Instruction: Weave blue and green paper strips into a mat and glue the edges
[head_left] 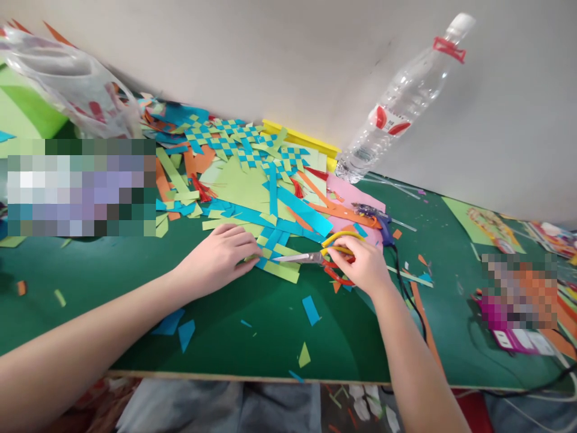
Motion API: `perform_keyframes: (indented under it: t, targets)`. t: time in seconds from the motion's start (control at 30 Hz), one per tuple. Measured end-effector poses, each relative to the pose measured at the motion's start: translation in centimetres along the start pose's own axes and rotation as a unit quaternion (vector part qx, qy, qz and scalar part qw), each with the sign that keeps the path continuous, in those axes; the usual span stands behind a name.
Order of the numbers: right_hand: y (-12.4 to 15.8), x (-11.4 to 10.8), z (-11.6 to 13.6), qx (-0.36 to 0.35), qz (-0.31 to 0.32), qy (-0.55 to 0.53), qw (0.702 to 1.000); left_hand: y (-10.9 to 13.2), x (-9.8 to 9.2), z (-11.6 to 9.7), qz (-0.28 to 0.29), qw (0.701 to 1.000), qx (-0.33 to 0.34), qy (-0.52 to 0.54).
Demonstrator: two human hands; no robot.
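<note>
My left hand [228, 255] pinches the left edge of a small woven piece of blue and light green paper strips [285, 272] near the front of the table. In my right hand [367, 264] is a pair of scissors [311, 258] with yellow and red handles. Their blades point left across the woven piece, with the tip close to my left fingertips. Whether the blades are parted is hard to make out. Just behind lie long blue strips [304, 207] and a heap of finished blue and green checkered weaves [246, 144].
A plastic bottle [392, 114] stands at the back by the wall. A blue glue gun [385, 228] with a black cord lies on pink paper at right. Paper scraps [311, 310] dot the green table [252, 349]. A plastic bag [90, 90] sits at back left, a magenta box [505, 331] at right.
</note>
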State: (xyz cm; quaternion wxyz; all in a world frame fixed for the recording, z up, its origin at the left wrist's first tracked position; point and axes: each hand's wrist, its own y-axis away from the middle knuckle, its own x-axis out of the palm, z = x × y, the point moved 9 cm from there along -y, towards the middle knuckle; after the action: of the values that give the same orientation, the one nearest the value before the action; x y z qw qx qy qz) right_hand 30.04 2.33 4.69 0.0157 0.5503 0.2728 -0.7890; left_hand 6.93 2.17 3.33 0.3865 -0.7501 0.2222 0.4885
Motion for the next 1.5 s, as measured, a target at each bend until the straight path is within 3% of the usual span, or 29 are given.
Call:
perform_keyframes:
  t: [0.3, 1.5]
  targets:
    - [0.2, 1.0, 1.2, -0.046, 0.03, 0.018, 0.998, 0.1, 0.6, -0.7, 0.02, 0.999, 0.028, 0.019]
    - [0.5, -0.4, -1.8, 0.027, 0.074, 0.051, 0.996, 0.2, 0.8, -0.7, 0.03, 0.999, 0.022, 0.025]
